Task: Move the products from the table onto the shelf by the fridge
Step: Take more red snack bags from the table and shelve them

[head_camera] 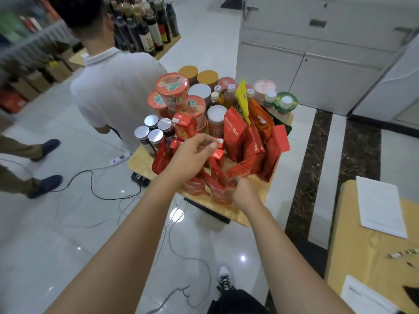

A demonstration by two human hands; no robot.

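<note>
A small red cardboard box [220, 142] stood upright, long axis vertical, on the crowded pale wooden table [140, 163]. Our outstretched left hand [192, 155] pinched its top. Our right hand [243, 193], fingers curled, gripped a crinkled red foil pouch [238, 169] nearby.

A shop: bottle-stocked shelves [145, 30] at eleven o'clock, cartons [38, 80] at nine, packaged groceries [233, 132] crowding the surface [140, 160].
</note>
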